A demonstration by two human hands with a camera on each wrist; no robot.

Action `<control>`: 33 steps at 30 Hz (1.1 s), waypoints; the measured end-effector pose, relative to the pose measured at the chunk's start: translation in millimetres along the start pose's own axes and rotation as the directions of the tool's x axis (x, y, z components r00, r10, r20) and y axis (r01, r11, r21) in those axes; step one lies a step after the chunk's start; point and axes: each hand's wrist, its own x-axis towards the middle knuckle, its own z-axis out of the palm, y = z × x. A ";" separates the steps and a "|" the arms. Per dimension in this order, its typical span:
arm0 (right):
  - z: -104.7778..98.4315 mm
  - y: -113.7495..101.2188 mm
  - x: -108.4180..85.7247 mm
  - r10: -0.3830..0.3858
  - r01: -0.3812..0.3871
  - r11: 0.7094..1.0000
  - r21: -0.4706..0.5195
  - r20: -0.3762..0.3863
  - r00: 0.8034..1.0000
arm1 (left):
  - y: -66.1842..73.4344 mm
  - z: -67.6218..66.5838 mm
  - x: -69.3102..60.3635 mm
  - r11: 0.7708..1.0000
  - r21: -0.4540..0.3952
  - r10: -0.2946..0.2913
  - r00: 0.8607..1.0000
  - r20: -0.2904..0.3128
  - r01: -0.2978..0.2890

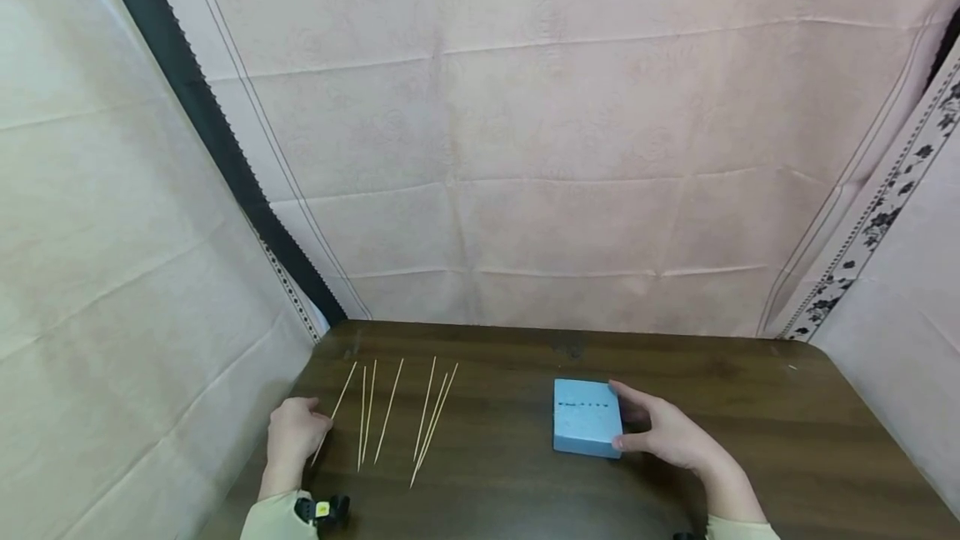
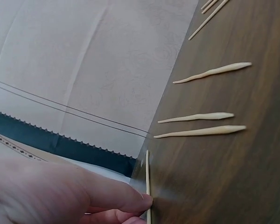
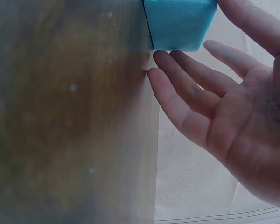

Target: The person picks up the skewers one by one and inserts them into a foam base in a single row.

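Observation:
In the head view, my left hand pinches the leftmost thin wooden stick between thumb and fingers, over the table's left side. The left wrist view shows the same stick passing the fingertips, its lower end cut off by the frame. A light blue block with a row of dark marks on top lies to the right. My right hand is at its right side, thumb by the near corner and a finger by the far corner. In the right wrist view, the fingers of this hand are loosely extended beside the block.
Several more thin wooden sticks lie spread out, roughly lengthwise, between the left hand and the block. The brown wooden table has pale cloth hanging behind it and at both sides.

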 end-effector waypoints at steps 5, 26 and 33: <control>-2.3 -3.2 -0.1 0.004 -0.004 1.000 -0.009 0.010 1.000 | 0.9 -1.2 -1.0 1.000 0.000 0.019 1.000 0.010 -0.019; -4.4 3.9 -1.3 -0.005 0.003 0.999 0.033 0.041 0.999 | -8.9 -4.1 2.6 0.999 -0.042 0.013 0.999 0.039 -0.012; -2.4 2.4 0.0 -0.013 0.013 1.000 0.016 0.036 0.999 | -11.3 -4.7 2.4 0.996 -0.086 0.028 1.000 -0.008 -0.029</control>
